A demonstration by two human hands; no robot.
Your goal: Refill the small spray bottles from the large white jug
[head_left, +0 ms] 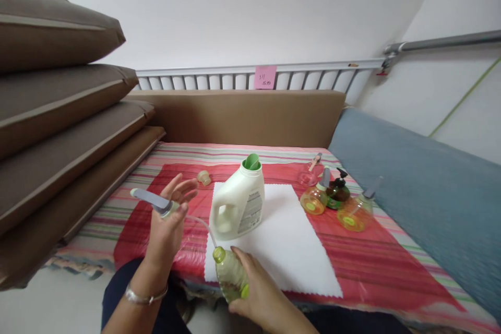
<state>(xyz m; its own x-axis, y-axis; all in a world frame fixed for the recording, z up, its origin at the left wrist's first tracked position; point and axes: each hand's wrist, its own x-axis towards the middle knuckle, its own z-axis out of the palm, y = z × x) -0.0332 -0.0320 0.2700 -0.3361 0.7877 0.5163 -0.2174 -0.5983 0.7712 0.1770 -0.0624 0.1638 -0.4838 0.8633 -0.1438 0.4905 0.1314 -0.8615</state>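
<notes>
My left hand (172, 216) holds a grey-and-white pump head (154, 202), its fingers partly spread around the collar. A thin clear tube (203, 224) curves from the pump down to the mouth of a clear yellow-green bottle (229, 274). That bottle is tilted, and my right hand (256, 289) grips its side near the front edge. Just beyond stands a large white detergent jug (235, 203) with a handle; its top is uncapped and shows a green spout (251, 162). A pale translucent cap (204, 177) lies left of the jug.
A white scallop-edged sheet (301, 250) lies on red plastic over a striped cloth. To the right stand several pump bottles, among them a pink one (307, 176), an orange one (313, 201) and a brown one (337, 194). Stacked cushions (70, 109) rise at left.
</notes>
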